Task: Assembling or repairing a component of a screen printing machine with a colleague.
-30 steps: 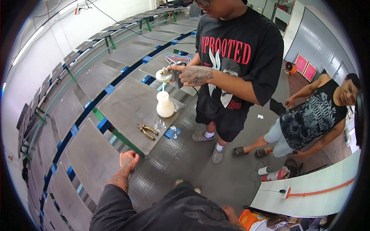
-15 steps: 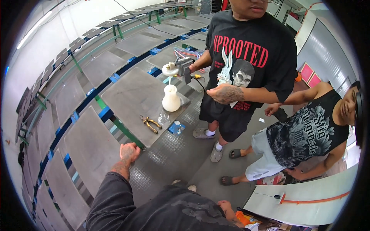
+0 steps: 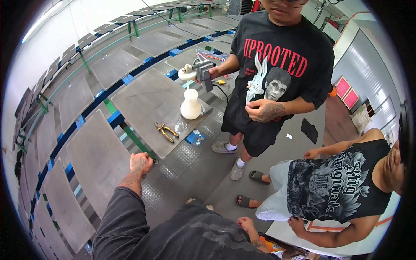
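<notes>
My left hand (image 3: 141,164) is closed, its fingers curled at the corner of a grey flat board (image 3: 97,160). By my right side is my right hand (image 3: 246,223), loosely curled; whatever it may hold is hidden. On the larger grey board (image 3: 149,104) ahead lie yellow-and-black pliers (image 3: 167,132). A white, narrow-waisted bottle (image 3: 190,106) stands near that board's right edge. Just above it, the person opposite holds a grey spray gun (image 3: 203,71) with a round white cap and a thin tube hanging toward the bottle's mouth. That person's other hand (image 3: 265,110) pinches something small.
Long rows of grey boards on a blue-and-green frame (image 3: 115,119) run along the left and back. A second person (image 3: 336,177) stands close at the right. Black cloth (image 3: 309,131) and a white scrap (image 3: 289,136) lie on the floor. Coloured cables (image 3: 210,56) rest behind the spray gun.
The spray gun has shifted slightly left over the bottle and tilted. The person at the right has come nearer to me. My left hand stays at the board's corner; my view has turned slightly.
</notes>
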The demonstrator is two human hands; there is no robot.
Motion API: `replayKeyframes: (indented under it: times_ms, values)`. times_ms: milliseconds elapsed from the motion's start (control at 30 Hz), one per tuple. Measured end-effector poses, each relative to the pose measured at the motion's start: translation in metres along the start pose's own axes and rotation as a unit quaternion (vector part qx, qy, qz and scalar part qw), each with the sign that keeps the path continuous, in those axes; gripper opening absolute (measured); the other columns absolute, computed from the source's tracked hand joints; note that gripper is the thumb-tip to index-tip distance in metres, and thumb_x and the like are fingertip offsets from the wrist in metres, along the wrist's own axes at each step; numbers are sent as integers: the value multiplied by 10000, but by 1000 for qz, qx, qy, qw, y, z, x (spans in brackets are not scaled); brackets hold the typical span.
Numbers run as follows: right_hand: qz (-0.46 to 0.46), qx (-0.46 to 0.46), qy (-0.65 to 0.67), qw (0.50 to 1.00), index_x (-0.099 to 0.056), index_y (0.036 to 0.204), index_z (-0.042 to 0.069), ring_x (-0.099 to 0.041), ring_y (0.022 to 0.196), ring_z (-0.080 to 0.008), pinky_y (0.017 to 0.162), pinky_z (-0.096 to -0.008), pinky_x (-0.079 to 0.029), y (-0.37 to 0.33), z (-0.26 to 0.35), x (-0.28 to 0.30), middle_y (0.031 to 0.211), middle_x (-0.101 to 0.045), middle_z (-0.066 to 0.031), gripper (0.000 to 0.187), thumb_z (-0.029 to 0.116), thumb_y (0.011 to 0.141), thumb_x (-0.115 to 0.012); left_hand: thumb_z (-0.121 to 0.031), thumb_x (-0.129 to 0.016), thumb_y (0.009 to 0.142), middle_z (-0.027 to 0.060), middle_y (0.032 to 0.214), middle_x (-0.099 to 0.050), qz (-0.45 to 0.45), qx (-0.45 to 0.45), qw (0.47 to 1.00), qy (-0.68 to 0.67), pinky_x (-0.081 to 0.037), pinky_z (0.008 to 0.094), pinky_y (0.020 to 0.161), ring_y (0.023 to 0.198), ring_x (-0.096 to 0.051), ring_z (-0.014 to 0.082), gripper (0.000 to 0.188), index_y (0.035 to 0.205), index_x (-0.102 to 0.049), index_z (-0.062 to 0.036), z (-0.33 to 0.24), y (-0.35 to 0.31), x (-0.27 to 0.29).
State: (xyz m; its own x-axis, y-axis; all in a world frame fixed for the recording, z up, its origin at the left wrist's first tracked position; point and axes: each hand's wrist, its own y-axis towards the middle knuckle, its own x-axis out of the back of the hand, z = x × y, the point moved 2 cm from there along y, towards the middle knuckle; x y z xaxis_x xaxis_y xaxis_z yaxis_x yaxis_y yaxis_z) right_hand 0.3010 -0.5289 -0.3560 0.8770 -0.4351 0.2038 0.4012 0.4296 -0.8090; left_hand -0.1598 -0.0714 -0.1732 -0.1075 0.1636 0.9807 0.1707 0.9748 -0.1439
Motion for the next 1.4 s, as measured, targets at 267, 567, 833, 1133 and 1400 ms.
replayKeyframes:
  times_ms: [267, 567, 833, 1133, 1400]
  values:
    - [-12, 73, -192, 979, -772, 932, 38, -695, 724, -178, 676, -320, -560, -28, -35, 15, 842, -746, -70, 168, 159, 823, -734, -355, -521, 919, 114, 1019, -763, 29, 10, 999, 29, -443, 409, 955, 1004, -707, 267, 345, 971, -758, -110, -6, 2, 1]
    - [-18, 31, -220, 975, -743, 875, 33, -671, 678, -175, 634, -315, -558, -30, -13, 14, 791, -711, -65, 120, 141, 846, -700, -358, -516, 918, 127, 1019, -760, 32, 15, 999, 40, -439, 413, 957, 996, -710, 282, 351, 961, -753, -102, -1, 0, 0]
    - [-8, 19, -72, 997, -683, 998, 8, -661, 646, -182, 549, -308, -563, -41, 14, 4, 798, -665, -84, 108, 66, 910, -657, -358, -526, 921, 138, 1010, -759, 24, 13, 999, 44, -443, 421, 952, 984, -715, 297, 343, 968, -752, -105, -1, -1, 1]
    - [-22, 40, -121, 992, -714, 937, 5, -653, 639, -157, 555, -296, -542, -45, 19, -2, 763, -680, -80, 136, 20, 853, -608, -358, -538, 910, 133, 976, -763, 9, -5, 1000, 26, -448, 418, 941, 949, -717, 301, 341, 920, -769, -107, -2, -2, 2]
    - [-45, 25, -115, 992, -718, 913, 0, -653, 645, -164, 576, -294, -539, -61, 39, -17, 781, -695, -90, 95, 30, 852, -651, -339, -547, 887, 140, 955, -762, -14, -2, 1000, 15, -447, 422, 941, 938, -717, 306, 329, 910, -770, -98, 3, -5, -1]
